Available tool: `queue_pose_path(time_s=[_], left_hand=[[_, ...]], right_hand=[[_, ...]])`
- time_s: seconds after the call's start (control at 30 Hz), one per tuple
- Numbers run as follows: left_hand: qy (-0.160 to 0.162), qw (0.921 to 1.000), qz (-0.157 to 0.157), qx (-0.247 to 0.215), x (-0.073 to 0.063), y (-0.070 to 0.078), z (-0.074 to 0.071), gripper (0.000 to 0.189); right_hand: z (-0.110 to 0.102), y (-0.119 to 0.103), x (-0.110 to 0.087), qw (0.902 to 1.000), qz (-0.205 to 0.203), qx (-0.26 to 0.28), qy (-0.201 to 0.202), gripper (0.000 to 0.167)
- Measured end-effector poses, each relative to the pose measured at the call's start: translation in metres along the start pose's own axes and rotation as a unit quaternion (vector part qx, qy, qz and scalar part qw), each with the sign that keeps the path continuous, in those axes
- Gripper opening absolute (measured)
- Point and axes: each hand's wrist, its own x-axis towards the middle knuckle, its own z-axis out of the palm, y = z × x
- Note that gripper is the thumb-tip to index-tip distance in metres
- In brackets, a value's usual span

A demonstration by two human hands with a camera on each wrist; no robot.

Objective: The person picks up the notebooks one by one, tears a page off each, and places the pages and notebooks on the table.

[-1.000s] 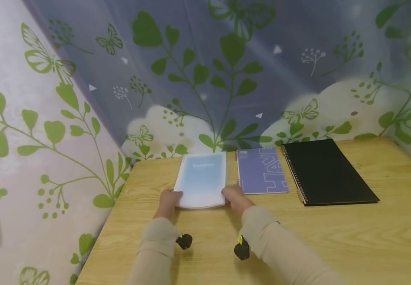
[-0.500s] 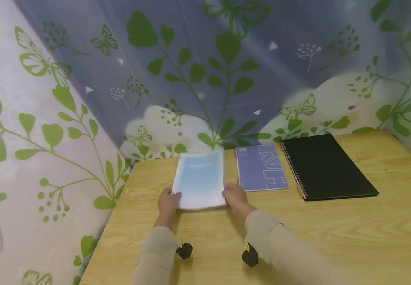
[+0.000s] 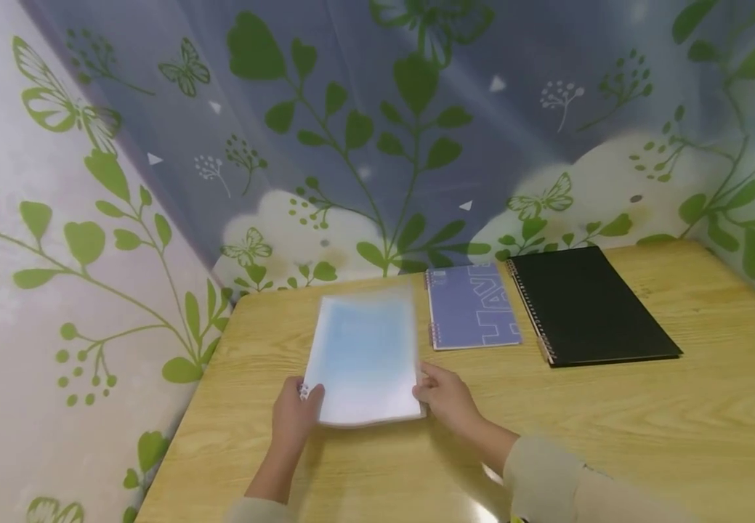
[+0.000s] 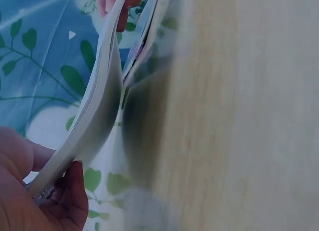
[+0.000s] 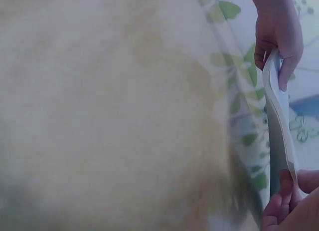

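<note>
Both hands hold a spiral notebook with a pale blue and white cover (image 3: pixel 367 356), one at each side near its front edge. On its left, ringed side the left hand (image 3: pixel 295 414) grips it, thumb on top and fingers beneath, as the left wrist view shows. The right hand (image 3: pixel 449 396) pinches the opposite side between thumb and fingers. Seen from the left wrist, the notebook's page edges (image 4: pixel 102 76) bow in a curve, raised off the table. In the right wrist view the page block (image 5: pixel 279 111) spans between the two hands.
A purple spiral notebook (image 3: pixel 471 309) lies to the right of the held one, toward the back of the wooden table (image 3: pixel 612 428). Farther right lies a larger black spiral notebook (image 3: pixel 593 309). A patterned curtain (image 3: pixel 351 109) hangs behind the table.
The blue and white notebook has come up off the table and toward the person in both hands. The purple and black notebooks keep their places on the table.
</note>
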Motion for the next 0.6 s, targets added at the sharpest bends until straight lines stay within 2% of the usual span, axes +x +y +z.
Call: queue_pose_path(time_s=[0.17, 0.27, 0.37, 0.43, 0.53, 0.6], left_hand=[[-0.016, 0.9996, 0.003, 0.023, -0.015, -0.016, -0.007, 0.048], [-0.023, 0.9964, 0.025, 0.078, -0.019, -0.025, -0.006, 0.048], [-0.031, 0.9855, 0.061, 0.155, -0.024, -0.032, -0.004, 0.053], [-0.041, 0.977, 0.085, 0.191, -0.026, -0.034, -0.002, 0.06], [-0.061, 0.9703, 0.102, 0.211, -0.03, -0.036, 0.002, 0.075], [-0.069, 0.9687, 0.102, 0.215, -0.031, -0.036, 0.004, 0.081]], right_hand=[[0.007, 0.007, -0.017, 0.9997, -0.009, -0.009, -0.018, 0.049], [0.008, 0.01, -0.021, 0.9988, -0.01, -0.024, -0.041, 0.052], [0.007, 0.011, -0.024, 0.9964, 0.006, -0.036, -0.077, 0.054], [0.006, 0.011, -0.025, 0.9939, 0.014, -0.049, -0.097, 0.051], [0.004, 0.01, -0.025, 0.9917, 0.02, -0.072, -0.105, 0.044], [0.004, 0.01, -0.025, 0.9911, 0.019, -0.082, -0.103, 0.037]])
